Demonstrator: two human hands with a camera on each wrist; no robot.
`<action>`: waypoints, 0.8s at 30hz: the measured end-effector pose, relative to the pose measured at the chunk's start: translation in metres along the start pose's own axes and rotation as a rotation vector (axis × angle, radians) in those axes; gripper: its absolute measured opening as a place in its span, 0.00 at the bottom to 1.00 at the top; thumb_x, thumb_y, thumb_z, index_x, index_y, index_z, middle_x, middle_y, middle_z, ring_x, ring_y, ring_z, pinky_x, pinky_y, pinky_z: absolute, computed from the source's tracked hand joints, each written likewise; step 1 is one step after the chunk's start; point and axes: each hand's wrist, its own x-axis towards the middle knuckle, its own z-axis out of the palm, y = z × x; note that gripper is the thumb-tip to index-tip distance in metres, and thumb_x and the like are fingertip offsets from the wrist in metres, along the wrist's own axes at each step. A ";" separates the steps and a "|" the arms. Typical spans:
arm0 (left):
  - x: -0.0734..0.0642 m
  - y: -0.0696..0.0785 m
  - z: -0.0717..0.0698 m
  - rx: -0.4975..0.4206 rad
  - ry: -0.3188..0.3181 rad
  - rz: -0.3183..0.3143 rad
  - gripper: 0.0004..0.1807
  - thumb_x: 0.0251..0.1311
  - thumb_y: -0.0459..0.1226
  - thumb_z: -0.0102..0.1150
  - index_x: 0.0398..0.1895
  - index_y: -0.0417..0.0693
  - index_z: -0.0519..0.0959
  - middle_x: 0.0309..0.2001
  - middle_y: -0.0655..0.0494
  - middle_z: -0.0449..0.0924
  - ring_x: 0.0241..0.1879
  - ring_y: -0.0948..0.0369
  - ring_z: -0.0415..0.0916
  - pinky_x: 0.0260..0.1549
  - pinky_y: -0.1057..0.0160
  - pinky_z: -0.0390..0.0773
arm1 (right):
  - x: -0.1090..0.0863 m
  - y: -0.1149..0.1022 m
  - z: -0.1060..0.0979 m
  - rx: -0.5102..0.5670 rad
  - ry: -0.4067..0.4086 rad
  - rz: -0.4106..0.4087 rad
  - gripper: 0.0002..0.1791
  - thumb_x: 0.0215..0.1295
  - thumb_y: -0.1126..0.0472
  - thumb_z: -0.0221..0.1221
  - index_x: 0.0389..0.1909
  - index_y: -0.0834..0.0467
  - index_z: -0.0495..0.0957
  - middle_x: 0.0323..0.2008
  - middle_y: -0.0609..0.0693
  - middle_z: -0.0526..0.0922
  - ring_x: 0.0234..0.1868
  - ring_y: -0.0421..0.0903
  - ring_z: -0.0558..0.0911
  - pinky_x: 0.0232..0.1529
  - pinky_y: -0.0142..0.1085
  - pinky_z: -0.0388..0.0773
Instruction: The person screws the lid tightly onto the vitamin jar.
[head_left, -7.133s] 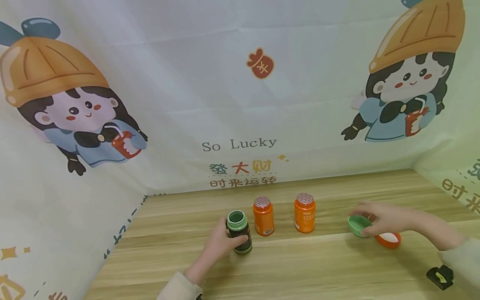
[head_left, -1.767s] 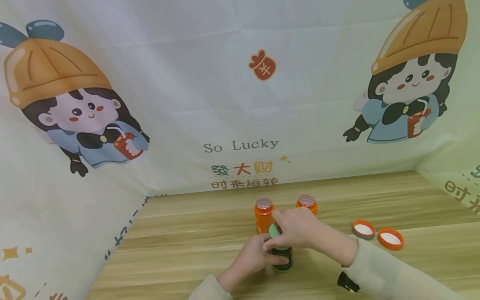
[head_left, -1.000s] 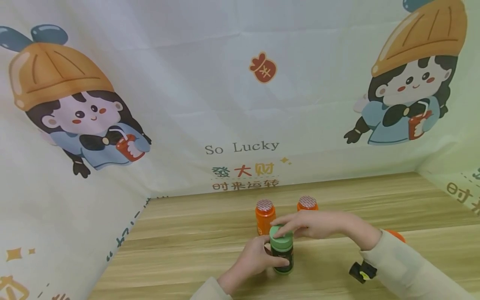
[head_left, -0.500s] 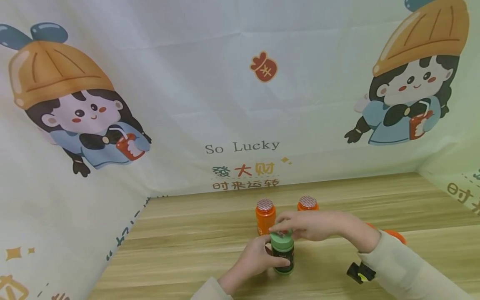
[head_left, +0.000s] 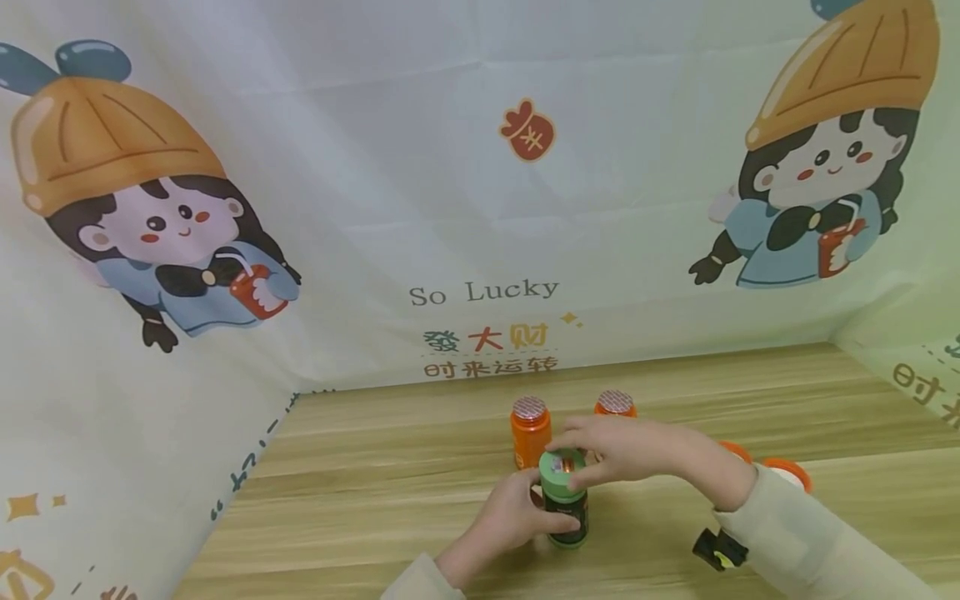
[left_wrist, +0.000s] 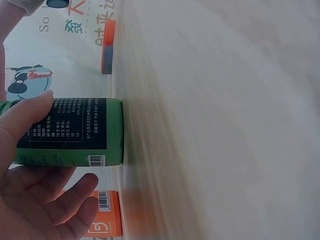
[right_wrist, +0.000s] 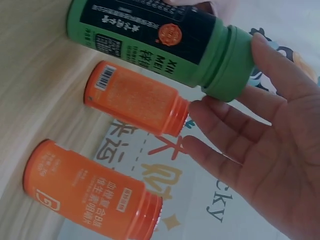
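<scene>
Your left hand [head_left: 513, 512] gripping the green bottle [head_left: 567, 507] upright on the bench [head_left: 337, 500], fingers of your right hand [head_left: 630, 450] pinching its lid [head_left: 553, 480], two orange bottles [head_left: 531, 431] standing behind it.

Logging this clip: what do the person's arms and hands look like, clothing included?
Both the left hand and the right hand are ungloved. The left sleeve and right sleeve are plain and cream-coloured, ending short of the hands. A small black device with a yellowish mark shows beside the right one; how it attaches is hidden.
</scene>
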 end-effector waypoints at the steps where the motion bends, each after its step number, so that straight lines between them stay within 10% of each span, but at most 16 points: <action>1: 0.000 0.000 0.000 0.001 0.001 0.002 0.22 0.41 0.40 0.72 0.41 0.43 0.78 0.33 0.57 0.80 0.27 0.66 0.72 0.26 0.68 0.72 | 0.000 0.000 0.001 0.001 0.017 0.004 0.24 0.59 0.47 0.58 0.53 0.57 0.73 0.39 0.42 0.71 0.34 0.39 0.71 0.35 0.28 0.69; 24: 0.000 0.001 0.001 0.016 0.007 -0.018 0.21 0.40 0.41 0.73 0.39 0.46 0.78 0.31 0.60 0.79 0.26 0.65 0.69 0.22 0.67 0.69 | 0.017 -0.016 0.018 -0.223 0.200 0.273 0.27 0.46 0.33 0.60 0.26 0.53 0.66 0.17 0.41 0.62 0.17 0.37 0.62 0.15 0.29 0.54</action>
